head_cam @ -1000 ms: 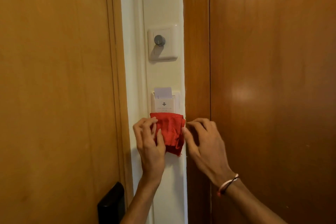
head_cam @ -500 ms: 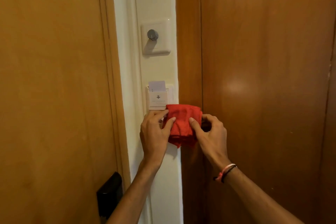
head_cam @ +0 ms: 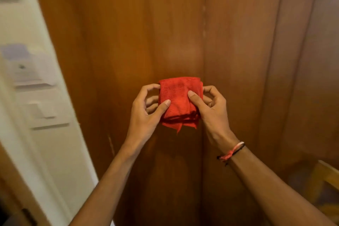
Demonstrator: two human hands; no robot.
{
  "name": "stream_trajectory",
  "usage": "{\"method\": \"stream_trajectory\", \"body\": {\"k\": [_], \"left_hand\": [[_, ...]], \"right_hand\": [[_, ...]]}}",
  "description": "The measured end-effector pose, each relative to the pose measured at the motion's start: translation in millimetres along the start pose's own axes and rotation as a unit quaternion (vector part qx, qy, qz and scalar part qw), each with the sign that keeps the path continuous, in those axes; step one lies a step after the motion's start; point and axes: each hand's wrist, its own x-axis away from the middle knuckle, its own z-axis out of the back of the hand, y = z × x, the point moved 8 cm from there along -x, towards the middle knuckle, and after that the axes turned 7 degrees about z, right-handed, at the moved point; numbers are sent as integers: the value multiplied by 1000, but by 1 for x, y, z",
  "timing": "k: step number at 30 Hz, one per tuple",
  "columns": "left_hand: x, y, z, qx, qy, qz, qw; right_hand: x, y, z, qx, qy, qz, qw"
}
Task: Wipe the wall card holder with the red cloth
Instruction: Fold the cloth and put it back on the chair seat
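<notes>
A folded red cloth (head_cam: 178, 100) hangs in the air in front of a brown wooden panel, held from both sides. My left hand (head_cam: 146, 113) pinches its left edge with thumb on the front. My right hand (head_cam: 211, 108) grips its right edge the same way. The white wall card holder (head_cam: 34, 75) is blurred at the far left of the view, on the white wall strip, well away from the cloth and both hands.
Brown wooden panels (head_cam: 256, 60) fill the centre and right, meeting in a corner behind the cloth. A white wall strip (head_cam: 60, 152) runs down the left. A wooden piece of furniture (head_cam: 322, 180) shows at the lower right.
The view has swung to the right, so the card holder slid to the left edge. Both hands carried the cloth off the wall strip and now hold it before the wooden panel.
</notes>
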Motion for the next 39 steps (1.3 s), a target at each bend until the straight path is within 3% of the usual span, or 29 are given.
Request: {"method": "stream_trajectory", "body": {"k": [6, 12, 18, 22, 27, 30, 36, 39], "left_hand": [[28, -83, -108, 37, -50, 125, 990], [110, -203, -195, -5, -118, 296, 948], [240, -335, -248, -115, -161, 463, 864], [332, -410, -273, -139, -186, 538, 810], [450, -480, -291, -86, -134, 672, 724], [508, -500, -294, -80, -112, 719, 682], [552, -497, -299, -6, -158, 747, 645], [517, -485, -283, -68, -180, 679, 709]], "right_hand": [[21, 49, 129, 71, 39, -149, 985], [98, 156, 250, 175, 44, -344, 921], [232, 276, 338, 249, 40, -506, 825], [326, 341, 372, 258, 81, -590, 761], [420, 397, 404, 256, 118, -673, 684], [464, 417, 408, 237, 101, -716, 649], [489, 426, 402, 225, 64, -722, 651], [472, 416, 389, 256, 43, -679, 686]]}}
